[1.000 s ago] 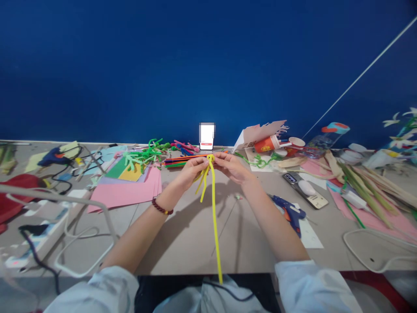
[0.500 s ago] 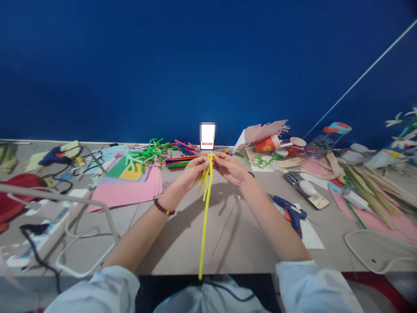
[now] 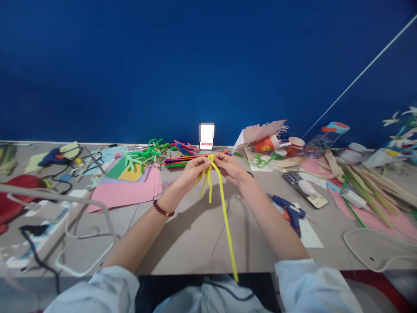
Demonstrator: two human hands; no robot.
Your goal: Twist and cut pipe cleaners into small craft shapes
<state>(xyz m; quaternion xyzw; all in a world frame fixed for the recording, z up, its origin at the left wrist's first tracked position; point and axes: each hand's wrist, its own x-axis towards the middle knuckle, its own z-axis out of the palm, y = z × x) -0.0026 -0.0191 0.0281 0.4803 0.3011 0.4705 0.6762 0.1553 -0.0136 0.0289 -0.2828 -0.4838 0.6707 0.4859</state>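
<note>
Yellow pipe cleaners (image 3: 224, 204), looped together at the top, are pinched between my two hands above the middle of the table. My left hand (image 3: 195, 168) grips the bunch from the left, thumb and fingers pressed together near the loop. From the other side, my right hand (image 3: 232, 167) pinches the same looped top. One long yellow strand hangs down past the table's front edge, slanting right. Several shorter ends dangle below my left fingers. A thin wire (image 3: 224, 226) lies on the table beneath. My fingers partly hide the loop.
A phone (image 3: 206, 137) stands against the blue wall. Loose coloured pipe cleaners (image 3: 177, 162) and pink paper (image 3: 127, 195) lie left. To the right are a glue gun (image 3: 289, 213), another phone (image 3: 317, 199) and an orange cup (image 3: 265, 144). A power strip (image 3: 48, 234) with cables lies far left.
The long yellow strand has swung to the right, its lower end now beneath my right forearm's side. The shorter ends have spread left. Both hands keep their pinch at nearly the same spot.
</note>
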